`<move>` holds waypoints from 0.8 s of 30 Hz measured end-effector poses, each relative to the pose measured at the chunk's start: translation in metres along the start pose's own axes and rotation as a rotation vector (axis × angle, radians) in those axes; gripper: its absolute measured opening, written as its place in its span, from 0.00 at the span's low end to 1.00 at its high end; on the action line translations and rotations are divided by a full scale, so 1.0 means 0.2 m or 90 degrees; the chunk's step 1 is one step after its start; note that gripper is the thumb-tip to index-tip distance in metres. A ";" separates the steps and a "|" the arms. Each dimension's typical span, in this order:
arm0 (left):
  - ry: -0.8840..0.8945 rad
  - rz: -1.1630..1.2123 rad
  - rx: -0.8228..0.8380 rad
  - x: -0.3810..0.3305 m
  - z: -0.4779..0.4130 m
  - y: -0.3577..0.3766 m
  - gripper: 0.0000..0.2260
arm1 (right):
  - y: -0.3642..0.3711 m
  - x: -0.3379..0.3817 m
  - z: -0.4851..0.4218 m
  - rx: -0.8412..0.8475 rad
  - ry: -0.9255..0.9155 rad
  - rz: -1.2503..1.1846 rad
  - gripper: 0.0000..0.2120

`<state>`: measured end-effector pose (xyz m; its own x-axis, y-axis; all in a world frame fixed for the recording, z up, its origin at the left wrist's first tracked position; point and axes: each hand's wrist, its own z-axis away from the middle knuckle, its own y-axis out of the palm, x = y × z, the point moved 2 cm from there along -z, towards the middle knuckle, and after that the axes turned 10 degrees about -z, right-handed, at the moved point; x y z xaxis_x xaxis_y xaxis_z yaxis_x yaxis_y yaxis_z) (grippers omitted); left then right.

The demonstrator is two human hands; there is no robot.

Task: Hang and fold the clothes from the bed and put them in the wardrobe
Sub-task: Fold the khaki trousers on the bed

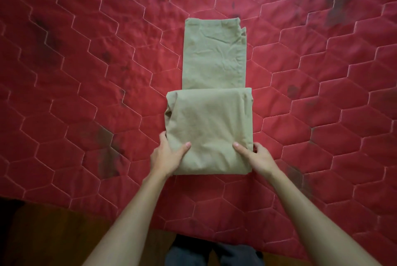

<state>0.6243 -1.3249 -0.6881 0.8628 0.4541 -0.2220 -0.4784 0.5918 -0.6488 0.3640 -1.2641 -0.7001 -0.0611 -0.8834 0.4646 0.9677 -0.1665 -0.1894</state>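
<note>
Looking down at a khaki-green garment [210,115] of plain woven cloth, lightly creased, laid out in the middle of a red bedspread [86,72] quilted in pale hexagon stitching and marked with dark blotches. Folded into 2 parts: at the far end a narrow flat strip running away, at the near end a wider, thicker bundle doubled over and overlapping that strip. Gripped near the bundle's near corners by the left hand [166,156] and the right hand [260,157], each with thumb flat on top of the cloth and fingers curled round the side edge, partly hidden beneath. Below the bedspread's near edge, a brown wooden floor [53,233] and dark trouser legs [212,253].
</note>
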 end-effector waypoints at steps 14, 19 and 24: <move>-0.027 0.238 0.282 0.42 0.66 0.09 0.39 | -0.13 -0.27 0.68 0.045 0.161 0.131 0.21; 0.057 0.308 0.181 0.23 0.60 -0.24 0.15 | -0.19 0.16 0.73 0.094 -0.055 0.095 0.29; 0.068 0.390 0.067 -0.03 0.31 -0.50 0.32 | -0.11 0.56 0.55 0.157 -0.188 0.042 0.23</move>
<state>0.6566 -1.3457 -0.5762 0.4361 0.6654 -0.6059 -0.8998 0.3101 -0.3070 0.3631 -1.3115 -0.5497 0.0410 -0.7183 0.6945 0.9992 0.0286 -0.0294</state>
